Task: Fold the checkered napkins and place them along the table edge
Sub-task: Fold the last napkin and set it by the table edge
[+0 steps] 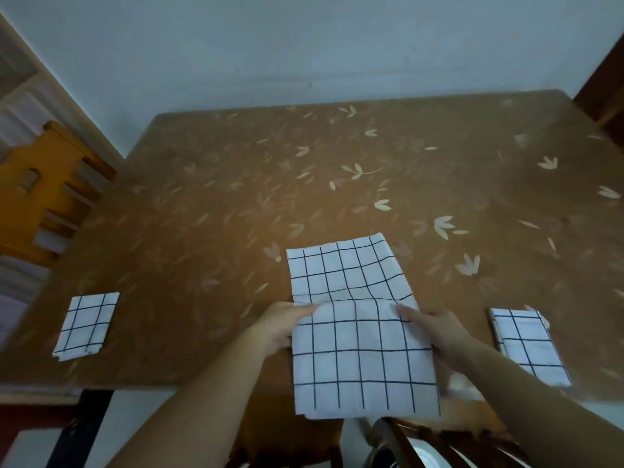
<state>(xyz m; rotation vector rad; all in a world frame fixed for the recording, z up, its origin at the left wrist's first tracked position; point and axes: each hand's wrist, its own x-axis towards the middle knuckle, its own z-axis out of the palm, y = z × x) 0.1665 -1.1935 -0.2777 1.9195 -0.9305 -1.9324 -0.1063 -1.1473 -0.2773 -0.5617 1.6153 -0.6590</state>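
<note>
Both hands on the middle napkin, mid-fold.

The napkin (358,319) lies long axis pointing away from the person, near end hanging over the desk (202,204) edge. The left hand (282,327) and right hand (439,329) pinch its side edges at mid-length, fingers closed on cloth. Folded napkins rest far left (86,325) and right (526,344).

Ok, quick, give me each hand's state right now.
Left hand: pinching the left edge of the middle napkin.
Right hand: pinching its right edge.
</note>
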